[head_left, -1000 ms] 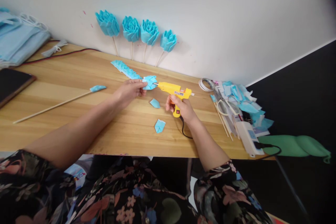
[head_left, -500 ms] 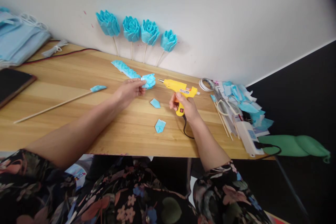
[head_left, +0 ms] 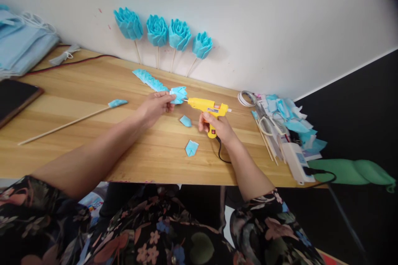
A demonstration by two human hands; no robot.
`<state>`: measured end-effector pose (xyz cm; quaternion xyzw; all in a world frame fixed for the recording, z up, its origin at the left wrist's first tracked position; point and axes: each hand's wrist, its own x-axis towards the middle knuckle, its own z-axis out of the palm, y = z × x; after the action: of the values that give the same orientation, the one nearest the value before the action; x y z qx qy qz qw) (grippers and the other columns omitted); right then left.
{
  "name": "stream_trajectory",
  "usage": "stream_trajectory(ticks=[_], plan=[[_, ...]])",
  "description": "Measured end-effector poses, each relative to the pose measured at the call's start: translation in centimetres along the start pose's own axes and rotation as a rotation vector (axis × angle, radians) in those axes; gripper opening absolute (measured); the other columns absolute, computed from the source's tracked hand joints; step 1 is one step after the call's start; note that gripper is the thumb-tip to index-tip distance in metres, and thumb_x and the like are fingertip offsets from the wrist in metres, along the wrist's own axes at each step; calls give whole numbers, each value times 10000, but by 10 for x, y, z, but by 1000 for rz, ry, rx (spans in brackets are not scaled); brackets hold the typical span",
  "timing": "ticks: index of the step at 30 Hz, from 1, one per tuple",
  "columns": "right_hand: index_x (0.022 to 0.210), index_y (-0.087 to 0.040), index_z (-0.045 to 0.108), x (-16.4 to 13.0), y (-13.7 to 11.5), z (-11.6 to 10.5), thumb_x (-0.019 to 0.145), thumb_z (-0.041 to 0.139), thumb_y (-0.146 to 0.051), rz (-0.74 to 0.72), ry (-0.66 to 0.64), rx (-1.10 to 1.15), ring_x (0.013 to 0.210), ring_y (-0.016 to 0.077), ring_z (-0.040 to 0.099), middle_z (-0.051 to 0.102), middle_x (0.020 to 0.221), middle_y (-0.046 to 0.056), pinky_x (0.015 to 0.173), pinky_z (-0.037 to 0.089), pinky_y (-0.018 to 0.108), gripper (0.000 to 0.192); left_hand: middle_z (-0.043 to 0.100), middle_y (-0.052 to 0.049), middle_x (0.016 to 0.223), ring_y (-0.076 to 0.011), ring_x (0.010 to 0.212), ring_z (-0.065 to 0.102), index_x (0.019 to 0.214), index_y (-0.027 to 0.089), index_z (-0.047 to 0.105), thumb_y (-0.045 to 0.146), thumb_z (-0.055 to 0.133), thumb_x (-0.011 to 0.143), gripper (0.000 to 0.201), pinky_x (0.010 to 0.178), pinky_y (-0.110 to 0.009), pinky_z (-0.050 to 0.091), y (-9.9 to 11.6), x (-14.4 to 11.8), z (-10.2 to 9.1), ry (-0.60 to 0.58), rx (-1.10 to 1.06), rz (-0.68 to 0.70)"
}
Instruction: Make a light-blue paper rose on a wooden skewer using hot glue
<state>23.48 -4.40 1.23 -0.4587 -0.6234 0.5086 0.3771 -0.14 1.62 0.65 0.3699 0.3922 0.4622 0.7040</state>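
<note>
A left hand (head_left: 154, 107) pinches a folded pale-blue paper petal (head_left: 178, 94) as the right hand (head_left: 217, 126) clasps a yellow glue gun (head_left: 207, 108), its label unreadable.

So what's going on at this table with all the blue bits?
A person sits at a wooden table. The left hand pinches a folded blue piece, and the right hand holds a yellow glue gun with its nozzle at that piece. Two loose blue pieces lie near the hands. Four finished blue flowers on sticks lean against the wall, and a stick with a blue tip lies to the left.
</note>
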Motion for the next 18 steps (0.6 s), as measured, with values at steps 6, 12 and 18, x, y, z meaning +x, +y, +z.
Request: stream_trajectory(ticks=[6,12,18], plan=[[653,-202,639,-4,-7,-5,828,687,-817,12,53,17,484,100,478,677,603,23,471,351,261,642,632,-11,625,-113,572,573,685,148,633,116,754,899,247,630,-248,474,2,1,1,32,-38,-16],[640,-185,659,-3,-3,0,866,665,-792,-7,-12,34,496,97,487,682,624,41,477,338,259,648,615,4,605,-103,550,561,632,165,581,90,740,898,319,615,-239,455,3,-2,4,24,3,-15],[635,-200,634,-1,1,3,853,671,-811,7,-15,20,504,104,486,642,587,14,481,361,260,650,621,10,617,-106,566,569,638,166,583,121,799,876,324,637,-250,447,0,-1,2,2,15,4]])
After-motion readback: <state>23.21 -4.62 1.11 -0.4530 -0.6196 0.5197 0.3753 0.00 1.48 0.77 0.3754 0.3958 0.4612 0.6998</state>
